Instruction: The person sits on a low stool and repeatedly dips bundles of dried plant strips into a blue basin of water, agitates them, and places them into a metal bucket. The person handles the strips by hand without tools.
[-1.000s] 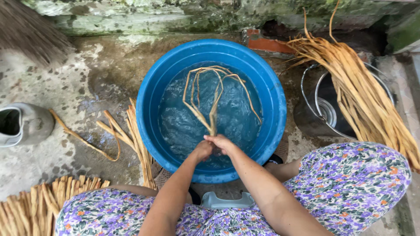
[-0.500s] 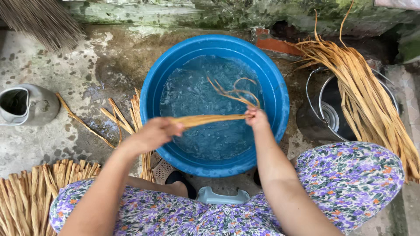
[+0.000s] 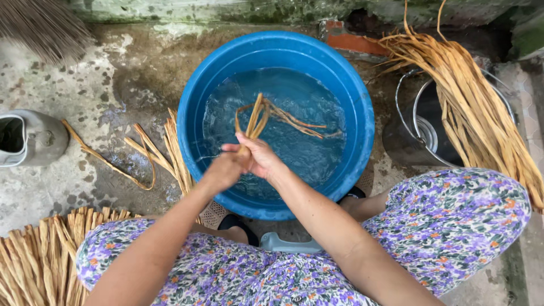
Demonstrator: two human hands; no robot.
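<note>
Fibre strips (image 3: 258,116) pinched between both hands' fingers (image 3: 241,148), over basin (image 3: 362,113).

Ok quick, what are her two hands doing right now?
Left hand: closed around the bundle of tan fibre strips over the blue tub.
Right hand: also closed on the same bundle, pressed against the left hand.
</note>
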